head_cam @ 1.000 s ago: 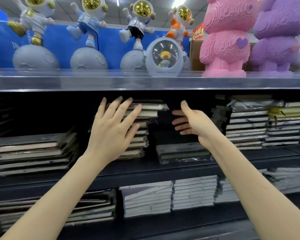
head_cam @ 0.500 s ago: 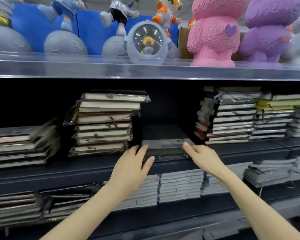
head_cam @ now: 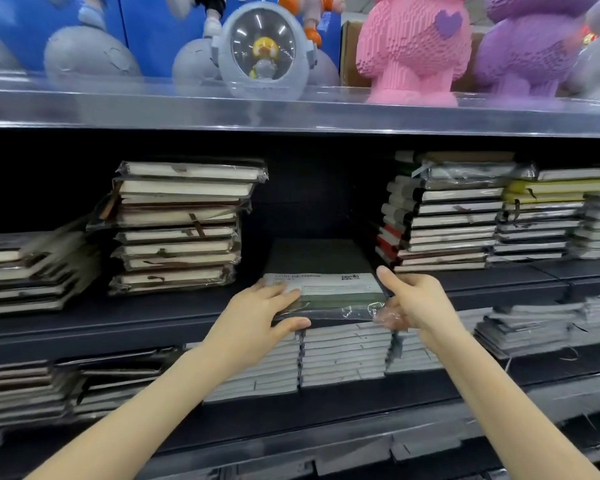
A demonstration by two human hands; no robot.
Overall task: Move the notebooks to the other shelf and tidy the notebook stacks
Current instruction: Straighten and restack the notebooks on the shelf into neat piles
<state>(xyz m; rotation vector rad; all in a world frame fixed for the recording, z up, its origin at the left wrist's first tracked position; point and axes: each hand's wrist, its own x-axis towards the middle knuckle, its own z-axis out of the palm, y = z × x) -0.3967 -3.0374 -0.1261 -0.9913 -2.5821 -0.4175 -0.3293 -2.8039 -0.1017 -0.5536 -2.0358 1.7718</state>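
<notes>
— Left hand (head_cam: 260, 313) first: what has it got?
— Fingers lie on top and the thumb curls under the near-left corner of the wrapped dark notebook (head_cam: 329, 292). The right hand (head_cam: 413, 303) pinches the plastic at the near-right corner, forefinger straight along the side.
— Where does the notebook lie?
— Between both hands, at the front edge of the middle shelf (head_cam: 146, 317), above the pale stacks (head_cam: 343, 355) on the shelf below.
— How far along?
— Early, I'd judge. It's gripped but not yet moved. The tall stack (head_cam: 181, 223) left of it sits unevenly, and the right-hand stacks (head_cam: 447, 209) look ragged too.
</notes>
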